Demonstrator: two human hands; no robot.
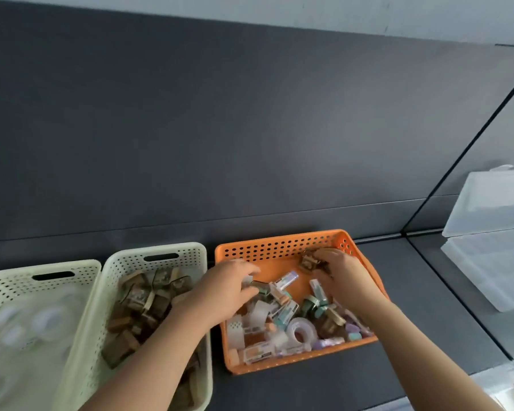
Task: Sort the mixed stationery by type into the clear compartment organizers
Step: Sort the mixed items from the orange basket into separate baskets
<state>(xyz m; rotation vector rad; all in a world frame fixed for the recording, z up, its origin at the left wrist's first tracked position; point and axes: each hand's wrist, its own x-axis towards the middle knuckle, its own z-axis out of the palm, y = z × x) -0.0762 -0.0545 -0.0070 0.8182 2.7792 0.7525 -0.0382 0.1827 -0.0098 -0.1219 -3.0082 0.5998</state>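
Farthest left of the orange perforated plastic basket (pixel 279 247) stood a cream perforated plastic basket (pixel 0 289), holding only blurred clear tape rolls (pixel 46 320). Just left of the orange basket, touching the first, stood a second cream perforated basket (pixel 190 256), filled with small brown and olive boxed items (pixel 140 301); too blurred to name further.

Inside the orange basket, near its left wall, was the left hand (pixel 226 289), fingers curled around a small dark olive boxed piece (pixel 260 287), seemingly gripping it, though blurred. In the lower half lay the unsorted heap: white packaged sticks (pixel 255 353), a clear tape roll (pixel 301 329), teal-and-brown clips (pixel 312 305), lilac erasers (pixel 352 329). Near the far right corner was the right hand (pixel 343 274), closed on a brown boxed piece (pixel 307 262), lifted off the basket floor.

Well right of the orange basket stood two stacked clear plastic compartment organizers (pixel 493 221), apparently unfilled.

Judged roughly midway: two types gathered, several left mixed, nothing visibly in the organizers.
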